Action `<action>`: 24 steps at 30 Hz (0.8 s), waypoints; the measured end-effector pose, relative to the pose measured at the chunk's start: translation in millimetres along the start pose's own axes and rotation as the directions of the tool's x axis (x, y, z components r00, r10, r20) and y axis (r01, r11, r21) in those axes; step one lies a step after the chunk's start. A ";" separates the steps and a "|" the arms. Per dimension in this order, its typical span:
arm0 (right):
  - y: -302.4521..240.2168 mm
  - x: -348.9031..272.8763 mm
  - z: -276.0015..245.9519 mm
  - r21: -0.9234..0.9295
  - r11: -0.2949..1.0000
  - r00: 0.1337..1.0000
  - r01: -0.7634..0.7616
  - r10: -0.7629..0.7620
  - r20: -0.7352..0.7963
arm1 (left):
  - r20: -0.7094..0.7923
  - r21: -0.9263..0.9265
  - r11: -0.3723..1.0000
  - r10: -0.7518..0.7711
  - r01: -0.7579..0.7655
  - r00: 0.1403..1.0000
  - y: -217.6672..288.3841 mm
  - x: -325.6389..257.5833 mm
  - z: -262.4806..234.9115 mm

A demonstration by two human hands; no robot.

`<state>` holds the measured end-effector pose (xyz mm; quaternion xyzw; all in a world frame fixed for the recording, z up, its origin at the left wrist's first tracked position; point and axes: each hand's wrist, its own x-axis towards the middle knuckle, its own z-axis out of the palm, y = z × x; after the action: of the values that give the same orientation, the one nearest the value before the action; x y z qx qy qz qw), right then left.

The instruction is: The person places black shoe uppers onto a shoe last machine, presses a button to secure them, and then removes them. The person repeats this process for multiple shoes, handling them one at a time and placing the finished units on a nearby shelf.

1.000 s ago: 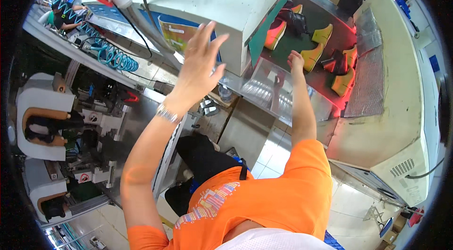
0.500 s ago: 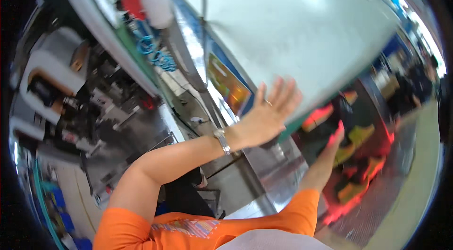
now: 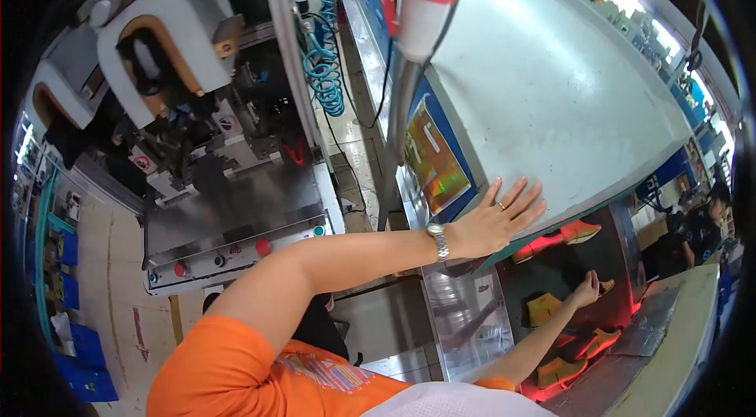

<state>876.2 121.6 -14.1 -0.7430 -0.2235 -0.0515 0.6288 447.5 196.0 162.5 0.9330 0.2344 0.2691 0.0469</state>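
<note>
My left hand (image 3: 494, 226), with a ring and a wristwatch, lies flat with spread fingers on the white hood (image 3: 567, 86) of a machine, by its near edge. Below that edge my right hand (image 3: 584, 292) reaches into a dark, red-lit bay. Its fingers are closed on a small yellow shoe upper (image 3: 606, 286), mostly hidden behind the hand. Other yellow shoe uppers lie around it: one (image 3: 543, 309) left of the wrist, one (image 3: 580, 232) farther in under the hood, and two nearer me, an upper (image 3: 561, 372) and another upper (image 3: 601, 343).
A press machine (image 3: 236, 204) with red and green buttons stands at left. Between it and the hood rise a metal pole (image 3: 402, 102) and a coiled blue air hose (image 3: 323, 74). Blue bins (image 3: 90, 354) stand far left. Another person (image 3: 705, 228) is at the far right.
The view has swung, bringing more of the press into sight. My right hand, stretched out in the red light before, is now closed at a shoe upper. My left hand stays at the hood.
</note>
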 end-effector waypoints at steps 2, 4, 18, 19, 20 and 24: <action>-72.0 -35.4 -28.6 -0.137 0.977 0.981 0.164 -0.147 0.125 | -0.013 0.046 0.999 0.004 -0.003 1.000 -1.0 -0.2 -0.3; -117.3 -69.1 -62.8 -0.122 0.961 0.929 0.250 -0.202 0.311 | 0.145 0.012 1.000 0.019 -0.021 0.989 -0.3 4.2 -21.6; -335.0 -496.4 51.0 0.292 0.515 0.242 -0.806 -0.162 0.957 | -0.412 -0.205 0.973 -0.181 0.103 0.893 42.8 -229.4 -258.2; -325.9 -521.6 81.8 0.271 0.565 0.213 -0.779 -0.167 0.963 | -0.446 -0.225 0.959 -0.257 0.171 0.857 45.4 -249.1 -284.1; -321.4 -544.2 108.9 0.257 0.611 0.185 -0.749 -0.180 0.966 | -0.562 -0.059 0.973 -0.216 0.222 0.799 41.4 -267.0 -298.5; -349.1 -608.8 142.5 0.306 0.941 0.045 -0.144 -0.302 0.952 | -0.702 -0.194 0.891 -0.419 0.412 0.576 47.5 -355.3 -357.9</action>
<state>163.8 133.6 57.3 -0.4445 -0.6407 0.4762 0.4065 14.6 -24.2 306.6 0.6664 0.4436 0.5991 0.0158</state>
